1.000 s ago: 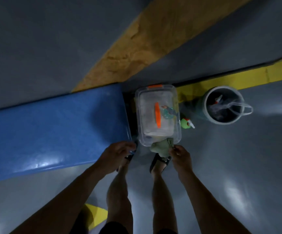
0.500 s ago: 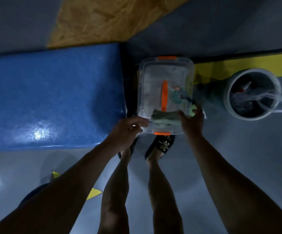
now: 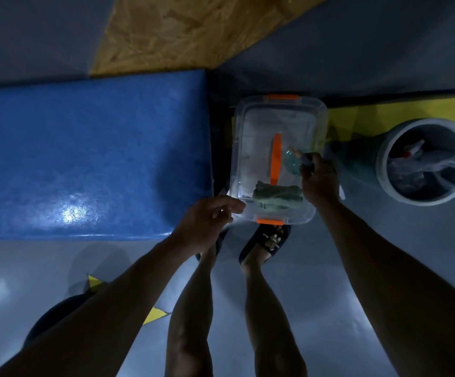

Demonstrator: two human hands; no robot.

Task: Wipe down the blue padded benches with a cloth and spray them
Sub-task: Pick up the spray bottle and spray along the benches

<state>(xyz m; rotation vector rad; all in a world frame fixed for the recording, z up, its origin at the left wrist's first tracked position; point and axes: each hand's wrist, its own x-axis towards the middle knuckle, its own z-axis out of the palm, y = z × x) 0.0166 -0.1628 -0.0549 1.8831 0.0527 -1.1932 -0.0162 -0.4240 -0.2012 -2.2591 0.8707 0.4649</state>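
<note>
Two hands reach over the clear storage box (image 3: 278, 159) in the head view: your right hand (image 3: 320, 180) has its fingers clenched around the teal spray bottle (image 3: 293, 163), while your left hand (image 3: 207, 224) hovers at the box's near corner with fingers released. The folded green cloth (image 3: 276, 197) lies on the box lid, just beside the blue padded bench (image 3: 90, 156).

A second ago my right hand (image 3: 319, 178) pinched the green cloth (image 3: 277, 197) at the clear box's (image 3: 319, 112) six o'clock edge. Now the cloth lies on the lid, and that hand has moved toward one o'clock onto the spray bottle (image 3: 294, 164). My left hand (image 3: 207, 221) has lifted, fingers loose.
</note>
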